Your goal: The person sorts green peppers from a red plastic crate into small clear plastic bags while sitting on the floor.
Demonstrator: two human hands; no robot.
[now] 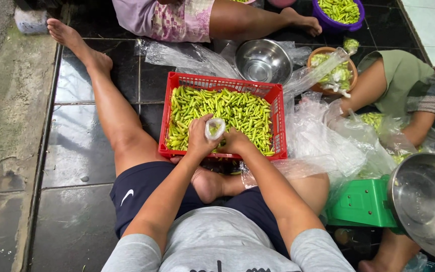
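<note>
While we sit on the dark tiled floor [81, 146] with one leg stretched out, our left hand [198, 137] and right hand [235, 141] meet over the near edge of the red slatted plastic crate [276, 121]. Between them we hold a small clear plastic bag [214, 128] — crumpled, whitish where the film bunches, with a little green showing through it. The left hand's fingers curl around the bag and pinch it; the right hand is closed beside it, knuckles up, touching the bag's lower side, though we cannot tell how firmly it grips. The crate is filled nearly to its rim with slim green chilli peppers [237, 108], pale yellow-green and lying in all directions. Past the crate's far edge stands an empty steel bowl [264, 61] among loose clear plastic sheets [323, 141]. At the crate's right side a green weighing scale [362, 203] carries a large steel pan [426, 201] — another person's knee [373, 80] is near.
</note>
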